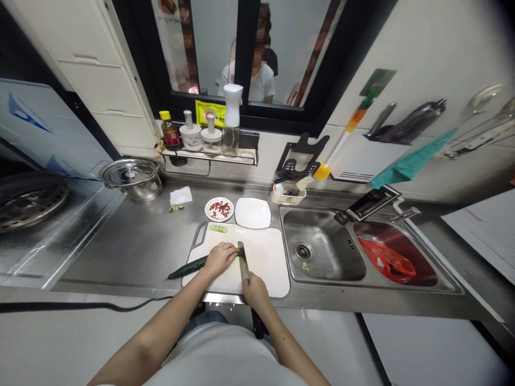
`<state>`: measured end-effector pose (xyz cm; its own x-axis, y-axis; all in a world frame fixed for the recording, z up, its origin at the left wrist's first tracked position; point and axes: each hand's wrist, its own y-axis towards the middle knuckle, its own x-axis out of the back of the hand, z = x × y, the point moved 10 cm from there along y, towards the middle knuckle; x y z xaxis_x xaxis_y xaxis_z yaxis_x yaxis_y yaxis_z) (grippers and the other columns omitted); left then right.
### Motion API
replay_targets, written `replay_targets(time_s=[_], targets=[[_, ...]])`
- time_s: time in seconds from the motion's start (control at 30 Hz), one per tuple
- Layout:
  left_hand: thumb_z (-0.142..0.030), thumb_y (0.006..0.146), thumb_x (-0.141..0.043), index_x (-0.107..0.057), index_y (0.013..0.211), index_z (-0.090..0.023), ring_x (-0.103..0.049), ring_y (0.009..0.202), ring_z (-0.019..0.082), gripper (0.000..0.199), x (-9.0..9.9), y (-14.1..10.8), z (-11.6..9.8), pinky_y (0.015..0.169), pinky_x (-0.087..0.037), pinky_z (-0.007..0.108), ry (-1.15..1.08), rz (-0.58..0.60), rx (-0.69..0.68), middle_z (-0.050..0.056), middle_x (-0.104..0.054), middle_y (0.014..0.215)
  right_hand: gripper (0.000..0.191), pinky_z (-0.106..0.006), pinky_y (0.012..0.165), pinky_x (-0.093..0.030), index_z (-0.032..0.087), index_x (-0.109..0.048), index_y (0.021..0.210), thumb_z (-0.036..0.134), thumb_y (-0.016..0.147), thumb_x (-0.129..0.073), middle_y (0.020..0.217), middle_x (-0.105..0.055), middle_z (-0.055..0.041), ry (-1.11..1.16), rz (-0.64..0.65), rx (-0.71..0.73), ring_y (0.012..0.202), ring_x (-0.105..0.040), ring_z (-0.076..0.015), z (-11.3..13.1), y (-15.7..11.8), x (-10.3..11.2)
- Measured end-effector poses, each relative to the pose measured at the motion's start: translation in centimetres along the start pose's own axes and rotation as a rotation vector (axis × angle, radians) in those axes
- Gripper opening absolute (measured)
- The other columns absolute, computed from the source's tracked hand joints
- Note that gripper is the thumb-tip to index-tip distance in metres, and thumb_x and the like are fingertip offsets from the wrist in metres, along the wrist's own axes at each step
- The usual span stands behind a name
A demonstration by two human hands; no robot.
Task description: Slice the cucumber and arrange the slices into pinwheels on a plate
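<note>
A long dark green cucumber [189,268] lies across the white cutting board [267,257], its tail end sticking out past the board's left edge. My left hand [220,257] is closed over the cucumber near its cut end. In my right hand [255,291] is the handle of a kitchen knife [243,262], the blade standing right at the cucumber's end. Several round cucumber slices [218,229] overlap in a row at the board's upper left. Behind the board are a small plate of chopped red pieces [219,209] and a white square plate [252,213].
On the right is a double sink [322,273] with a red plastic bag [388,262] in its far basin. A lidded steel pot [134,177] and a white tissue [181,195] are at left. Seasoning bottles stand on a wall rack [209,154]. A person [263,80] shows in the window.
</note>
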<state>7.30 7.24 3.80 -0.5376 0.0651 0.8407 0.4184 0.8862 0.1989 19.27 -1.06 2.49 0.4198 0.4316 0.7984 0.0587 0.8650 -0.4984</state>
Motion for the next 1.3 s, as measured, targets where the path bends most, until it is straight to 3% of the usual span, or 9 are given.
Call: replay_targets(time_s=[0.43,0.63,0.73,0.87,0.97,1.13,1.3], targets=[[-0.029,0.091,-0.05,-0.068,0.107,-0.026,-0.059,0.096,0.016,0.025,0.5,-0.9,0.3,0.084,-0.048,0.028,-0.012,-0.001,0.04,0.003,-0.065,0.106,0.032,-0.024,0.074,-0.04,0.014,-0.062,0.106,0.021,0.093,-0.035,0.103,-0.07,-0.0124,0.06,-0.059,0.033,0.095,-0.064,-0.0194,0.5,2.6,1.8],[-0.033,0.091,-0.05,-0.069,0.104,-0.025,-0.059,0.097,0.016,0.024,1.4,-1.3,0.5,0.086,-0.047,0.028,-0.046,-0.043,0.075,0.003,-0.066,0.105,0.035,-0.027,0.075,-0.041,0.015,-0.057,0.12,0.021,0.095,-0.033,0.1,-0.07,-0.0136,-0.108,-0.093,-0.01,0.095,-0.065,-0.0216,-0.8,2.0,3.7],[-0.036,0.092,-0.047,-0.068,0.098,-0.023,-0.06,0.094,0.017,0.025,2.5,-1.6,1.3,0.085,-0.046,0.03,-0.097,-0.111,0.137,0.004,-0.067,0.098,0.038,-0.028,0.076,-0.04,0.02,-0.054,0.127,0.02,0.094,-0.035,0.1,-0.069,-0.0115,-0.17,-0.151,-0.017,0.096,-0.064,-0.0218,-1.7,1.5,4.9],[-0.04,0.093,-0.042,-0.064,0.09,-0.02,-0.059,0.086,0.019,0.029,5.4,-2.2,3.7,0.079,-0.047,0.032,-0.155,-0.344,0.337,0.005,-0.065,0.089,0.047,-0.029,0.081,-0.038,0.021,-0.048,0.134,0.02,0.087,-0.049,0.107,-0.066,-0.0101,-0.242,-0.295,0.02,0.1,-0.06,-0.0225,-2.3,0.8,6.7],[-0.041,0.091,-0.046,-0.062,0.101,-0.02,-0.057,0.097,0.021,0.028,7.4,-1.3,2.9,0.087,-0.045,0.035,-0.146,-0.421,0.305,0.007,-0.064,0.099,0.052,-0.03,0.084,-0.036,0.02,-0.047,0.135,0.019,0.084,-0.054,0.106,-0.064,-0.0106,-0.299,-0.345,0.069,0.099,-0.057,-0.0232,-2.2,0.6,7.0],[-0.044,0.087,-0.054,-0.063,0.113,-0.025,-0.051,0.11,0.023,0.034,7.0,1.9,-2.0,0.101,-0.036,0.041,-0.079,-0.155,0.057,0.006,-0.062,0.113,0.054,-0.032,0.085,-0.035,0.019,-0.044,0.139,0.021,0.086,-0.054,0.106,-0.062,-0.0117,-0.377,-0.352,0.147,0.099,-0.054,-0.0245,-1.4,0.3,6.7],[-0.044,0.087,-0.054,-0.067,0.109,-0.026,-0.05,0.113,0.024,0.031,4.7,2.5,-4.4,0.11,-0.022,0.05,-0.077,0.033,-0.018,0.006,-0.061,0.117,0.053,-0.032,0.084,-0.034,0.021,-0.045,0.138,0.022,0.086,-0.055,0.105,-0.061,-0.0115,-0.412,-0.348,0.199,0.097,-0.052,-0.0239,-0.7,-0.8,6.6]])
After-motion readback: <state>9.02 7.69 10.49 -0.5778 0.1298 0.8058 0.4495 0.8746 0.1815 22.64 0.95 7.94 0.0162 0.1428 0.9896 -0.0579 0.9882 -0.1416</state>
